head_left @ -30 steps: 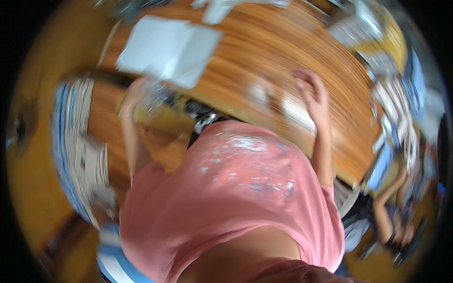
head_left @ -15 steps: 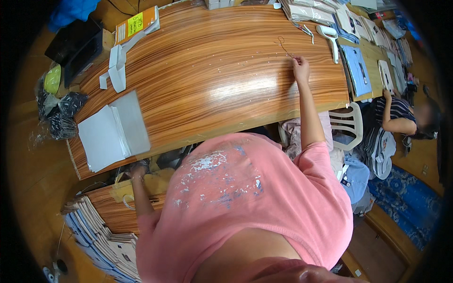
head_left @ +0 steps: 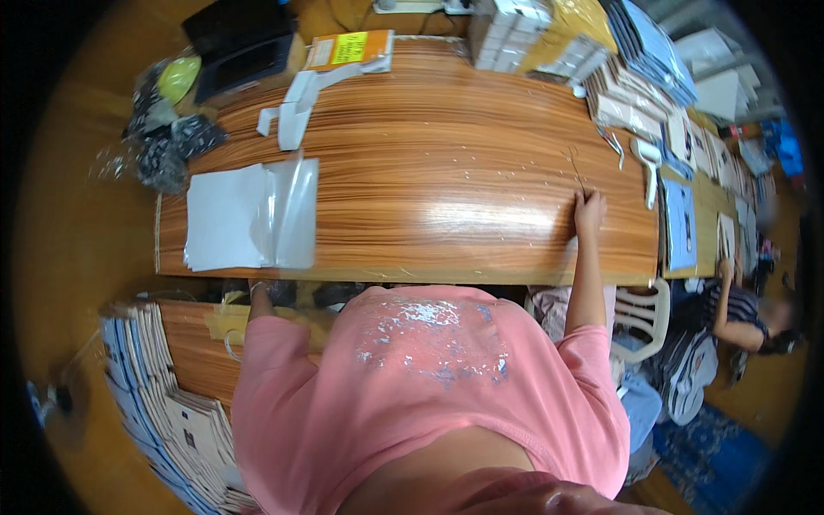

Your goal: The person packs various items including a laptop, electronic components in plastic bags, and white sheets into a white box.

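Over the right part of the wooden table, my right hand (head_left: 590, 211) has its fingers pinched together on one end of a thin dark cord (head_left: 578, 172). The cord's other end forms a loose loop on the tabletop. My left hand (head_left: 259, 296) is low at the table's front edge, by the shelf below. Its fingers are hidden or blurred, so what it holds cannot be made out. Just above it on the table lie a stack of white sheets (head_left: 225, 216) and clear plastic sleeves (head_left: 296, 225). Small white bits (head_left: 502, 176) are scattered across the tabletop (head_left: 386, 189).
A white-handled roller (head_left: 650, 172) and small snips (head_left: 613, 146) lie at the right. Packed folded garments (head_left: 631, 99) and boxes (head_left: 506, 34) stand behind. A laptop (head_left: 245, 56) sits far left. A white chair (head_left: 644, 322) and another person (head_left: 734, 313) are to the right.
The view has turned and shifted, so the table sits lower and straighter. My left hand has come up against the table's front edge. My right hand keeps its pinch on the cord.
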### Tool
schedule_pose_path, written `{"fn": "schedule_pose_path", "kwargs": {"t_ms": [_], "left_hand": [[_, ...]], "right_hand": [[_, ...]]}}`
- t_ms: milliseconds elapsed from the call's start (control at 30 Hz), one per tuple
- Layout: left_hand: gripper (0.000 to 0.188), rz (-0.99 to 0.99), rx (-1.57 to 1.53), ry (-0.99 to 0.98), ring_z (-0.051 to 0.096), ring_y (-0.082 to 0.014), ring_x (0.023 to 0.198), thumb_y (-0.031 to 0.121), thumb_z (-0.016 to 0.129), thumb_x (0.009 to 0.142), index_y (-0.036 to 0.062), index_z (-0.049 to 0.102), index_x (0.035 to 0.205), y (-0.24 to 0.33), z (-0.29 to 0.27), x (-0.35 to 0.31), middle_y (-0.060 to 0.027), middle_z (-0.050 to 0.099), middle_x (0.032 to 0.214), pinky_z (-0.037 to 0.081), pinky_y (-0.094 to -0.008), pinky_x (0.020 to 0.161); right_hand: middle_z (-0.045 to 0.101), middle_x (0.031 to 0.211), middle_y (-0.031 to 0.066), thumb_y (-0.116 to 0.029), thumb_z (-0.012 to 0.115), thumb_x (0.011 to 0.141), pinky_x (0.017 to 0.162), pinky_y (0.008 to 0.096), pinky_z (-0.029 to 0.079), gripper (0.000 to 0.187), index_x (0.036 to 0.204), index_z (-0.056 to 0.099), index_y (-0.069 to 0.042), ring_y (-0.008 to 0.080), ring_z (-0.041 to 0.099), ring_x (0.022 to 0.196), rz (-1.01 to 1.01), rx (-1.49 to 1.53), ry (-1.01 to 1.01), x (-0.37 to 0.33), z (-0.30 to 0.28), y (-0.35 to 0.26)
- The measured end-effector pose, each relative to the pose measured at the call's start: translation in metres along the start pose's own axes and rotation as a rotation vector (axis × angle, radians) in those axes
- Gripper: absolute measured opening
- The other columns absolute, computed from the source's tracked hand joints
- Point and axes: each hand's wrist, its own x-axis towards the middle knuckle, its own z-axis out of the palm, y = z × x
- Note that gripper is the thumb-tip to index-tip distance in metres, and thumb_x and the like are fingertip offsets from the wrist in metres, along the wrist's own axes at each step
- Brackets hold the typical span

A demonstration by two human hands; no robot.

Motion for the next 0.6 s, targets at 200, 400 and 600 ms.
{"fn": "schedule_pose_path", "kwargs": {"t_ms": [200,400,600], "left_hand": [[0.06,0.019,-0.012,-0.004,0.013,-0.0342,0.131,0.037,0.037,0.086,0.0054,0.024,0.136,0.0,-0.008,-0.009,-0.0145,0.015,0.143,0.006,-0.0607,0.1],[0.06,0.064,-0.091,-0.013,0.011,-0.0334,0.133,0.035,0.036,0.087,0.0056,0.022,0.137,0.009,0.001,-0.018,-0.0137,0.012,0.144,0.005,-0.0602,0.101],[0.054,0.012,-0.333,0.378,0.034,-0.0321,0.123,0.034,0.051,0.082,0.0013,0.042,0.125,-0.011,0.026,-0.069,-0.0144,0.041,0.13,0.025,-0.0508,0.099]], "right_hand": [[0.054,0.096,0.0167,-0.025,0.052,0.084,0.077,0.0451,0.041,0.023,0.092,0.057,-0.004,0.0344,0.05,0.094,0.04,-0.113,-0.047,-0.011,0.0,-0.015],[0.056,0.078,0.0147,-0.018,0.049,0.087,0.066,0.0391,0.043,0.019,0.084,0.051,0.0,0.0296,0.054,0.073,0.092,0.237,0.126,0.006,0.008,0.006],[0.047,0.066,0.0044,-0.008,0.05,0.087,0.06,0.0246,0.041,0.009,0.09,0.05,0.001,0.0104,0.048,0.065,-0.181,0.989,0.056,0.021,-0.06,-0.101]]}}
